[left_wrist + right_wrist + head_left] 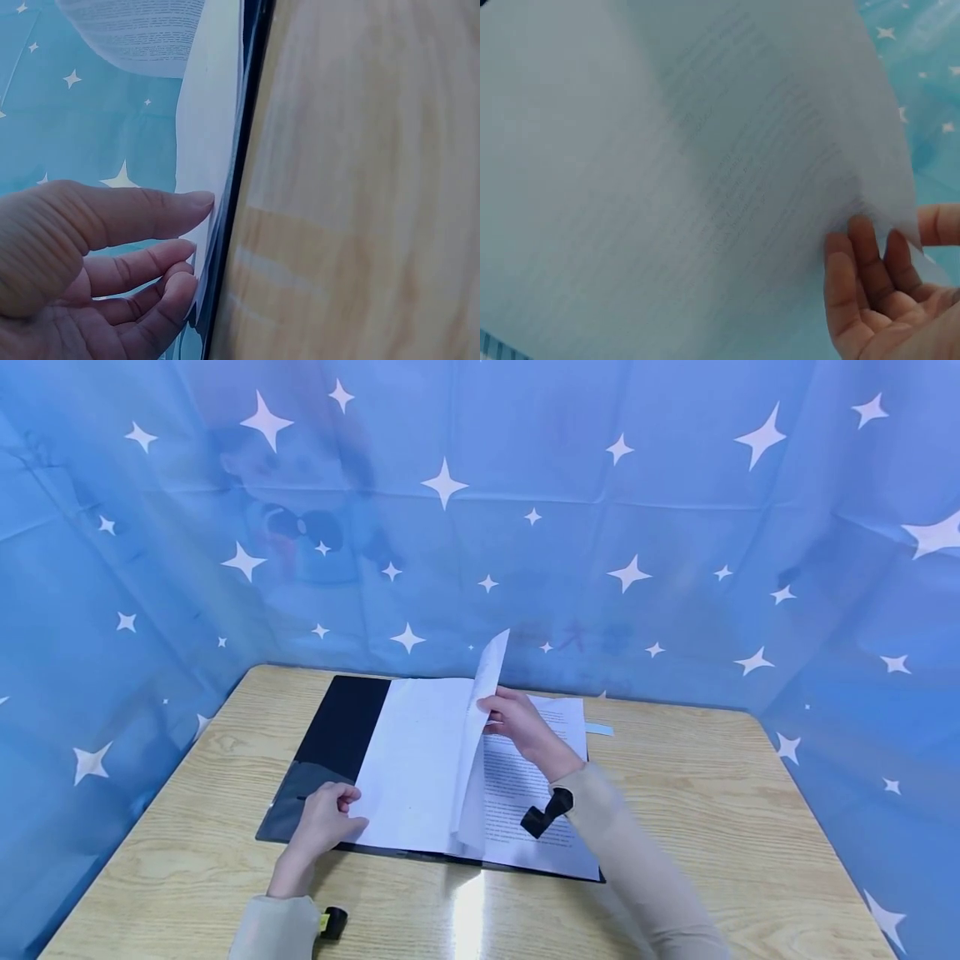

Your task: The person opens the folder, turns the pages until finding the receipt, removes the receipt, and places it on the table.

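A black folder (348, 722) lies spread on the table, with a blank white page (412, 760) on its left side and a printed page (517, 810) on its right. Between the two, a sheet (471, 760) stands upright and curved. My right hand (525, 727) pinches this sheet by its outer edge; faint print shows through the sheet (727, 172) in the right wrist view. At the left page's outer edge is my left hand (322, 818). Its thumb (161, 214) touches the paper's edge in the left wrist view, the other fingers loosely bent beside it.
The wooden table (712, 810) extends to both sides of the folder. A light blue tab (599, 729) sticks out past the right pages. Behind the table hangs a blue curtain (540, 568) with white stars. Each wrist wears a small black camera.
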### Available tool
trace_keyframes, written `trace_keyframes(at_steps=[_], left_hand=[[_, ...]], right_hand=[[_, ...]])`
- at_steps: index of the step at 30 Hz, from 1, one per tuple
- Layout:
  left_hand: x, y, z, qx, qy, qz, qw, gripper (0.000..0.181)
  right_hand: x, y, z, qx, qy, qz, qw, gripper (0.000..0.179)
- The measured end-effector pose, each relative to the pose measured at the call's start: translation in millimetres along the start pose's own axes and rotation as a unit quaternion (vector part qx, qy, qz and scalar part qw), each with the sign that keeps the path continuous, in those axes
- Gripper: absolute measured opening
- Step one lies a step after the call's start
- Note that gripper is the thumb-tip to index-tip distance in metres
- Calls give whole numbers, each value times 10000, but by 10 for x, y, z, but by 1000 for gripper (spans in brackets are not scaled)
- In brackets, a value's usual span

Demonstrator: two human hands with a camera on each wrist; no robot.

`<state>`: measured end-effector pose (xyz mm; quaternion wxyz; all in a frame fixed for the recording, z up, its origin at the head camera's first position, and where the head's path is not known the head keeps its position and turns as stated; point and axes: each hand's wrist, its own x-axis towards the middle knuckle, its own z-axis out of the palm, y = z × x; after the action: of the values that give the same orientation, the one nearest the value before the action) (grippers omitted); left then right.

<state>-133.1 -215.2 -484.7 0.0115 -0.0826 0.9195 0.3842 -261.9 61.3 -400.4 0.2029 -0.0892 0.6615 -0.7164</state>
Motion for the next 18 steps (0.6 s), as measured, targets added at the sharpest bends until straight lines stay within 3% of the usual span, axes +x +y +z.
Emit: trace_keyframes(at_steps=[7, 18], left_hand=[[11, 10, 8, 45, -5, -42, 10000, 33], [-19, 15, 8, 98, 7, 18, 9999, 32]], right_hand=[[72, 36, 140, 83, -40, -30, 10000, 41], [191, 153, 337, 297, 52, 265, 9992, 31]])
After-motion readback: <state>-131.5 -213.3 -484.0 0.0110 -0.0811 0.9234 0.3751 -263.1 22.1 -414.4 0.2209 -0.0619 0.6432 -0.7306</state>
